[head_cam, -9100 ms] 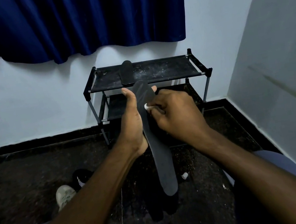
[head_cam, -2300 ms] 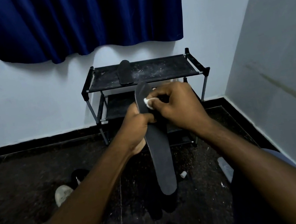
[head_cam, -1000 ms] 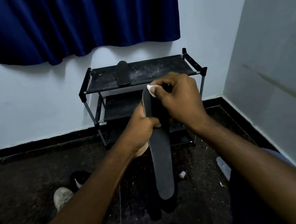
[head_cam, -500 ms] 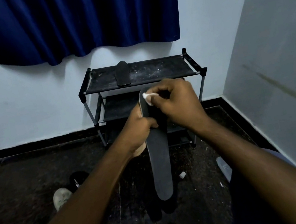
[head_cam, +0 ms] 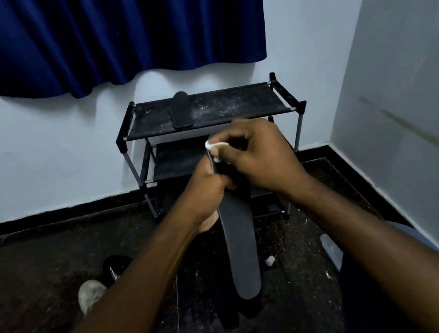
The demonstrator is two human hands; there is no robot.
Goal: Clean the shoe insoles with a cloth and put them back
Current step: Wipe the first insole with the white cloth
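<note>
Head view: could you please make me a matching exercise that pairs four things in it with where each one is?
Things
1. long dark grey insole
2. second black insole
3. small white cloth
4. pale grey shoe

Places
A. on the dark floor, to the left
B. gripped by the left hand
C. on the top shelf of the black metal rack
D. pinched in the right hand

Pairs: 1-B, 2-C, 3-D, 4-A

insole [head_cam: 241, 249] top hidden behind right hand [head_cam: 261, 159]; cloth [head_cam: 212, 145] mostly buried in its fingers [head_cam: 239, 136].
</note>
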